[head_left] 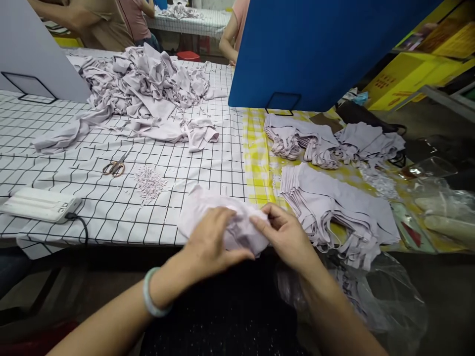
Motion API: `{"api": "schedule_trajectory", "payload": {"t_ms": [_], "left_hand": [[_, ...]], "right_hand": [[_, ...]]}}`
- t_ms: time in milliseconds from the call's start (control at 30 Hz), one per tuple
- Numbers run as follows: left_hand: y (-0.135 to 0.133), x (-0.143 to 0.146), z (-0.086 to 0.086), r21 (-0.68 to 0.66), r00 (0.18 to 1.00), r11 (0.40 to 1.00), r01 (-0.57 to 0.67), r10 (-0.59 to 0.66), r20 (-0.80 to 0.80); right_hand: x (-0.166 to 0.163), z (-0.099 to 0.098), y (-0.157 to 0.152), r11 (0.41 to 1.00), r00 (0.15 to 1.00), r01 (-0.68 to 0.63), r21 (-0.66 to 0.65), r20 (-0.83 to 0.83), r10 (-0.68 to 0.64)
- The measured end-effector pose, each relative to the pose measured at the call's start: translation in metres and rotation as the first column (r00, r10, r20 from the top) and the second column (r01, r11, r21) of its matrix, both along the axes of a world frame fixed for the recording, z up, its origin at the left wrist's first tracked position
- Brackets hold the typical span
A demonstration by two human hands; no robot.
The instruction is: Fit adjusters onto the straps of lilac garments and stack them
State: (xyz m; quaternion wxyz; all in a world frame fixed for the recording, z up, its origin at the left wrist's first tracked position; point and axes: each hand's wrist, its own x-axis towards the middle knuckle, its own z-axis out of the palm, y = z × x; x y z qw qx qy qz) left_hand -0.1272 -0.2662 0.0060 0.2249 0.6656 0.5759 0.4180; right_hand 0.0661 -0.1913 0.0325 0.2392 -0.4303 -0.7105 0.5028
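A pale pinkish-lilac piece of fabric (196, 210) lies bunched at the table's front edge, between my hands. My left hand (208, 242) is curled over its near left part, thumb stretched along the lower edge and fingertips bent into the cloth. At the right end, my right hand (284, 232) pinches the fabric's edge between thumb and fingers. Right beside that hand sits a layered stack of matching fabric pieces (345, 202) with strips hanging at its front. Small scissors (116, 167) and a little heap of fabric snippets (148, 184) lie to the left.
Behind, a large heap of crumpled fabric (148, 79) covers the checked tablecloth. A blue panel (297, 54) stands at the back right, near another fabric stack (300, 136). A white power bank (40, 203) with a cable lies left. Other people sit beyond the table; a clear plastic bag (397, 291) hangs at right.
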Motion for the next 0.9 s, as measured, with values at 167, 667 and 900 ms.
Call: {"api": "schedule_trajectory", "payload": {"t_ms": [167,667,900], "left_hand": [[-0.014,0.039,0.039,-0.166,0.760,0.955,0.247,-0.085,0.644],[0.002,-0.062,0.000,-0.047,0.856,0.856,-0.515,0.516,0.032],[-0.018,-0.045,-0.025,0.065,0.817,0.916,-0.395,0.382,-0.432]], "right_hand": [[-0.006,0.042,-0.009,0.974,0.932,-0.171,0.148,-0.297,0.208],[0.006,-0.030,0.067,0.897,0.969,0.194,0.398,0.065,-0.238],[0.022,-0.069,0.013,0.820,0.943,-0.045,0.571,0.296,-0.154]]}}
